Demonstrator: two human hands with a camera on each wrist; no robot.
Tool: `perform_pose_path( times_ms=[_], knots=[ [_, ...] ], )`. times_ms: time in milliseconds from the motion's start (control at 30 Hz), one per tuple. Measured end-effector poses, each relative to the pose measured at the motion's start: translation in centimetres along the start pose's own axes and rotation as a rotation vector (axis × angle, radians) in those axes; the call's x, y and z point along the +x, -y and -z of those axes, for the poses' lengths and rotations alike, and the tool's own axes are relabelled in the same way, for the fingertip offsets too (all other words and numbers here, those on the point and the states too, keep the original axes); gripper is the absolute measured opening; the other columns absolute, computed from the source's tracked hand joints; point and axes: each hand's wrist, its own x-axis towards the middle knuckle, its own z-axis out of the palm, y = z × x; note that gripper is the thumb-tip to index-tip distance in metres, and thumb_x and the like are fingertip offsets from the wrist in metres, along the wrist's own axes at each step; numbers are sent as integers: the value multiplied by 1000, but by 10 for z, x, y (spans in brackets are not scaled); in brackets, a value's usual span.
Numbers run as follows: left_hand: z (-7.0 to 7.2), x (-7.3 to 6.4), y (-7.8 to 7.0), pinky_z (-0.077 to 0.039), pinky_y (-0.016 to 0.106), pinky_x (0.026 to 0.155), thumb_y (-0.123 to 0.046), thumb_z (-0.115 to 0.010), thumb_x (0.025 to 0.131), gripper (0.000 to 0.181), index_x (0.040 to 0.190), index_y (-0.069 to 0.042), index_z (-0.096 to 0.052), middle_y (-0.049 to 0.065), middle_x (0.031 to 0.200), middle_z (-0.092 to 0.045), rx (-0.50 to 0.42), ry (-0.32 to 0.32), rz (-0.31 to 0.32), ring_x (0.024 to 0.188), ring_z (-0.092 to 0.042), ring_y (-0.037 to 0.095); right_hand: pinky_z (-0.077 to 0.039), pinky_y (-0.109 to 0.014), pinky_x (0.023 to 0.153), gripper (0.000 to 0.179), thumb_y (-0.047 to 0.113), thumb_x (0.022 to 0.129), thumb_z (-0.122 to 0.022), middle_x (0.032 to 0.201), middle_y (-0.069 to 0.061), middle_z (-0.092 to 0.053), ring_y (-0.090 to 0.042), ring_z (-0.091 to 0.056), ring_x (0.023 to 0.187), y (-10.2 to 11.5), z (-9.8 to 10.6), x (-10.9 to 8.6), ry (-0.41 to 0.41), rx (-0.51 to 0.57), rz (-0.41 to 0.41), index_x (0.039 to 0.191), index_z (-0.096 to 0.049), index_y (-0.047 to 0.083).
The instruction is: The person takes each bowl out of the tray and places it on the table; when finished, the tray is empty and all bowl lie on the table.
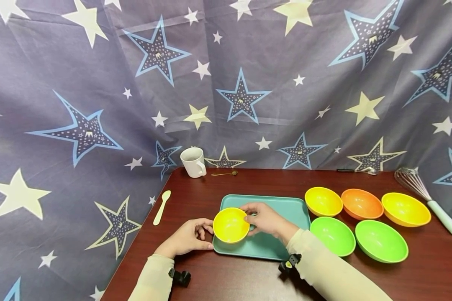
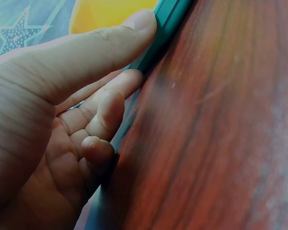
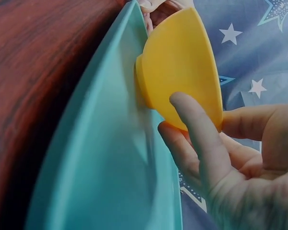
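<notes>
My right hand (image 1: 265, 219) pinches the right rim of a small yellow bowl (image 1: 230, 225), as the right wrist view also shows. The bowl (image 3: 182, 67) is upright over the left part of a teal tray (image 1: 263, 247); I cannot tell whether its foot touches the tray. At the tray's left edge my left hand (image 1: 190, 237) holds the rim near the front corner. In the left wrist view its thumb (image 2: 105, 48) lies along the tray rim (image 2: 165, 28), with the other fingers bent at the side below.
Right of the tray sit a yellow bowl (image 1: 323, 201), an orange bowl (image 1: 361, 204), a larger yellow bowl (image 1: 405, 209) and two green bowls (image 1: 332, 236) (image 1: 381, 241). A whisk (image 1: 433, 202) lies far right. A white mug (image 1: 193, 162), metal spoon (image 1: 224, 173) and pale spoon (image 1: 162, 207) are left.
</notes>
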Motion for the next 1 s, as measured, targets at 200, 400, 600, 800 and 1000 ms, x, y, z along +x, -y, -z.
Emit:
perform_pose_path(
  times_ms=[200,400,600,800,1000],
  knots=[
    [0,-1,-1,-48,24,67,-31,-94,80,62,134,-23,-66,-8,107,-71,2,-6,4,81,-62,19,-63,-46,67,34,0,103,-61,118,-20,-61,-27,-70,92,6,7,-10,-25,1,10,137,-65,-1],
    [-2,-1,2,-48,25,67,-31,-94,80,61,134,-24,-67,-6,107,-71,7,-1,4,81,-63,20,-63,-46,67,35,-2,102,-61,120,-21,-61,-28,-69,96,10,14,-21,-61,-12,8,137,-64,-2],
    [-2,0,3,-48,25,66,-28,-94,80,59,133,-22,-68,-5,107,-71,-7,1,-15,80,-62,22,-63,-46,67,36,0,103,-61,125,-22,-59,-31,-69,100,17,22,-31,-66,-36,20,139,-62,-3],
    [0,1,2,-48,25,66,-29,-95,80,62,134,-21,-68,-7,107,-71,5,-1,-18,80,-62,20,-63,-47,68,36,-2,103,-60,124,-23,-60,-30,-69,99,25,31,-43,-76,-58,27,139,-62,-4],
    [1,2,2,-48,24,66,-30,-94,80,63,136,-19,-67,-6,107,-72,10,1,-22,80,-63,19,-63,-47,71,38,0,104,-59,124,-22,-60,-29,-71,100,29,43,-55,-78,-73,38,142,-60,-3]
  ],
)
